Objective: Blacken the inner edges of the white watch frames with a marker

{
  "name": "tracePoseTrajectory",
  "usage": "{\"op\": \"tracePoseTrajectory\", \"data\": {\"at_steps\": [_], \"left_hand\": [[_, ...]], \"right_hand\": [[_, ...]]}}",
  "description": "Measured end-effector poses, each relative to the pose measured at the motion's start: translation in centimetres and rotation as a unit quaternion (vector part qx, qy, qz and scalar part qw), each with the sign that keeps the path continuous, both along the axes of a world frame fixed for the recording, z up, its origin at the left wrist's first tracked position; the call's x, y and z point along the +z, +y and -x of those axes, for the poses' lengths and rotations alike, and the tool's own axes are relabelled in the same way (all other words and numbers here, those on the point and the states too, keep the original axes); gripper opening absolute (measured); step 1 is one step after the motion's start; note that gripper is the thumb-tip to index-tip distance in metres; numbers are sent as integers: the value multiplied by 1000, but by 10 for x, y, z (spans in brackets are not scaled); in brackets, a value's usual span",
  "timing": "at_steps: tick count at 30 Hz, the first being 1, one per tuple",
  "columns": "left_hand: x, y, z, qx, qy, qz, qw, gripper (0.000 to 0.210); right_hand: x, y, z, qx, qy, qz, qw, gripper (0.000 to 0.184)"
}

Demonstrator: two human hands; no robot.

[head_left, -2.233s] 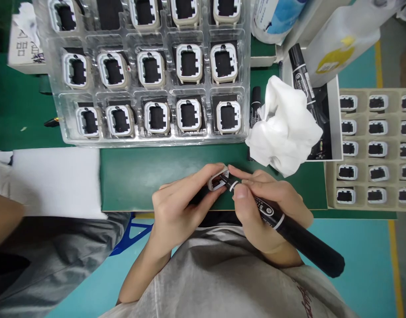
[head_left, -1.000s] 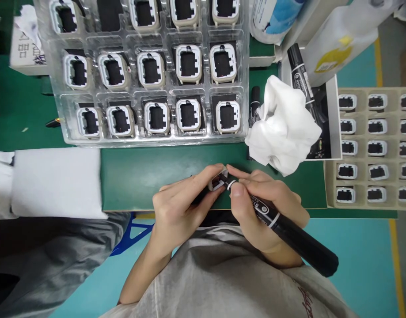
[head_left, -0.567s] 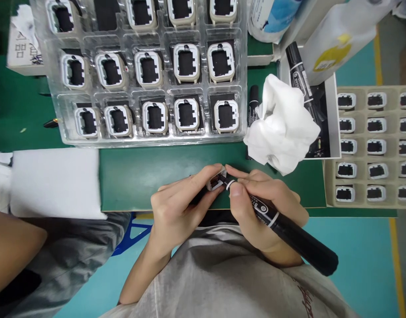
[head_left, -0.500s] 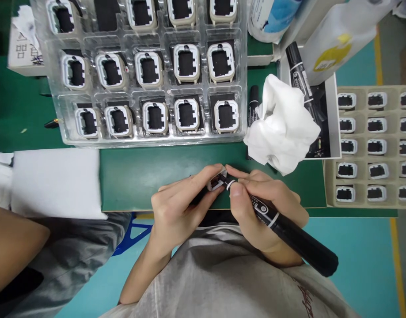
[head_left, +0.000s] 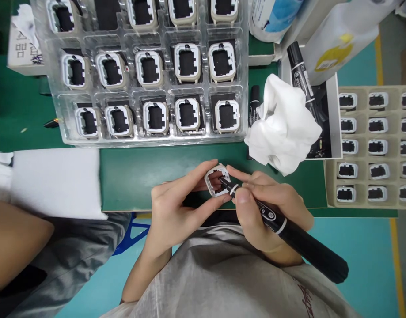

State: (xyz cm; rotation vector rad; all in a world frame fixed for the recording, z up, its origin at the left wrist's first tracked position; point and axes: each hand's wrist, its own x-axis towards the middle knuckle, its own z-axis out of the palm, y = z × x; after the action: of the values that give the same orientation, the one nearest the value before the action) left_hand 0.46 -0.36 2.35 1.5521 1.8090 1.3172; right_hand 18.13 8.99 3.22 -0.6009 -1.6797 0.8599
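My left hand (head_left: 178,207) is closed on a small white watch case frame (head_left: 207,180), pinched at its edges between thumb and fingers. The frame's open middle faces up toward me. In my right hand (head_left: 262,207) is a thick black marker pen (head_left: 309,245), gripped like a pencil. Its tip reaches into the frame's opening near the right inner edge; whether it touches the frame I cannot tell. My right index finger reaches to the frame's upper right side.
A clear plastic tray (head_left: 130,142) of similar frames lies ahead, and a beige tray (head_left: 330,185) holds more at right. Crumpled white tissue (head_left: 282,128), another marker (head_left: 300,73) and a spray bottle (head_left: 342,39) stand nearby. A white cloth (head_left: 57,183) and another person's arm (head_left: 17,247) are at left.
My left hand has turned the watch case frame so its opening faces the camera more. The marker has shifted slightly right and down with my right hand.
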Motion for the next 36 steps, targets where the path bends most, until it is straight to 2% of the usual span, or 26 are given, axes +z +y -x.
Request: {"op": "tracePoseTrajectory", "data": {"at_steps": [6,12,22,36], "left_hand": [[2,1,2,-16,2,-2,1000,63],[-1,0,1,1,22,-15,1000,58],[0,1,0,-5,33,-26,999,53],[2,0,-3,6,42,-4,999,42]], "right_hand": [[6,4,-16,87,-116,59,988,28],[-4,2,4,-18,3,-21,1000,32],[-3,1,8,-40,-11,-27,999,26],[-5,5,10,-35,-5,-41,999,29]]}}
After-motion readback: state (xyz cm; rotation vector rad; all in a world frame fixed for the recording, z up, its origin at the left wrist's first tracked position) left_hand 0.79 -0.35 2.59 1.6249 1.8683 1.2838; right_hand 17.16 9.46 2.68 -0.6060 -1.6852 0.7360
